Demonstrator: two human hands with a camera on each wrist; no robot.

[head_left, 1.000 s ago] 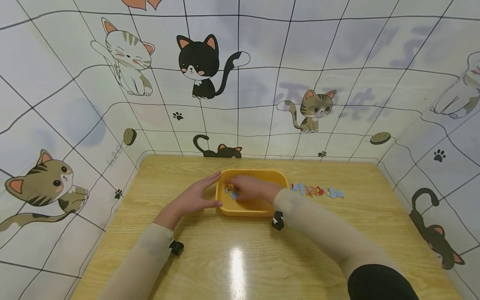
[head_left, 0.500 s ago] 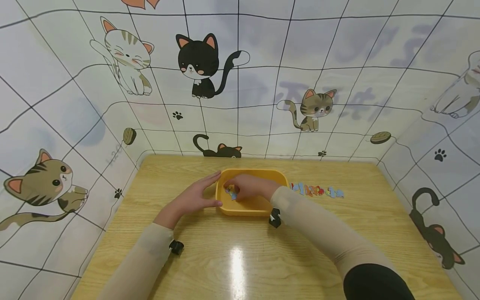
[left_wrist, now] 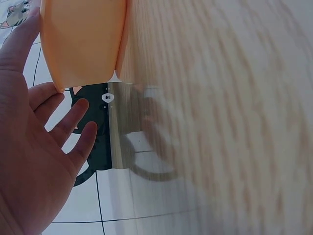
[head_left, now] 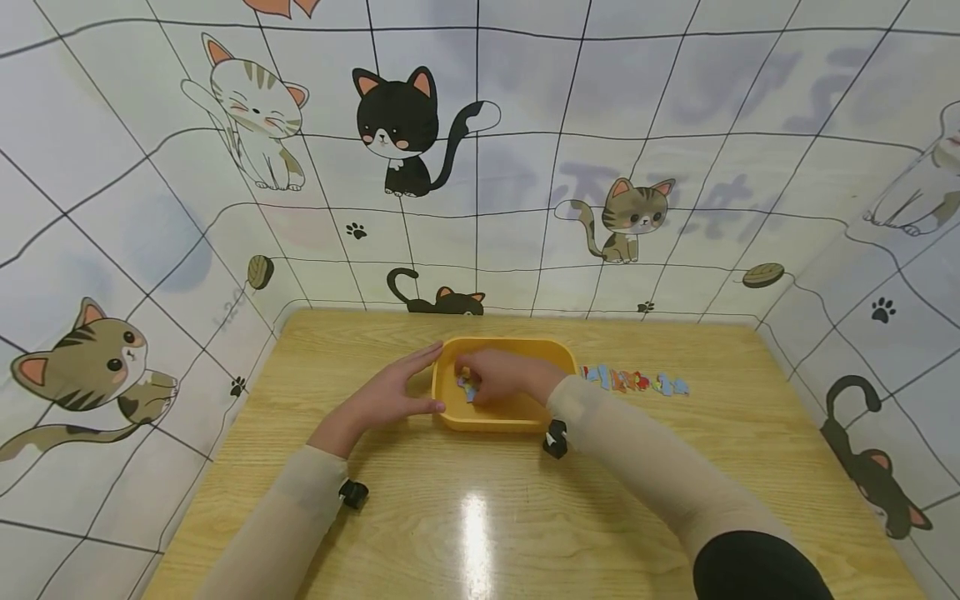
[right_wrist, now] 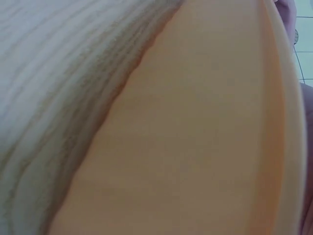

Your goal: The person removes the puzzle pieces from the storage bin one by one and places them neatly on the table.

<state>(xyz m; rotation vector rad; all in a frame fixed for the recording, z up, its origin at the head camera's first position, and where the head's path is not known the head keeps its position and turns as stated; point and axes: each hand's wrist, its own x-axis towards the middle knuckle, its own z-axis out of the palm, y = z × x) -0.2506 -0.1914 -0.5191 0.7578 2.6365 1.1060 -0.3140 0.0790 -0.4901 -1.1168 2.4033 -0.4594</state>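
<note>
A yellow plastic bin [head_left: 510, 426] stands at the back middle of the table. My left hand [head_left: 378, 396] spreads its thumb and fingers at the bin's left end; in the left wrist view, fingertips touch the bin wall [left_wrist: 83, 44]. My right hand [head_left: 495, 375] reaches down inside the bin with bent fingers. Small colourful puzzle pieces [head_left: 468, 389] lie under and beside those fingers, at the left of the bin floor. The right fingertips are hidden, so I cannot tell whether they pinch a piece. In the right wrist view the bin's outer wall [right_wrist: 181, 122] blocks the hand's work.
A row of flat puzzle pieces [head_left: 630, 382], blue, orange and red, lies on the wooden table [head_left: 420, 533] right of the bin. Behind and at both sides rises a white gridded sheet [head_left: 517, 233] printed with cartoon cats.
Inside the bin, the puzzle pieces have shifted slightly to the right and turned a little. My right hand has moved slightly with them. My left hand stays where it was.
</note>
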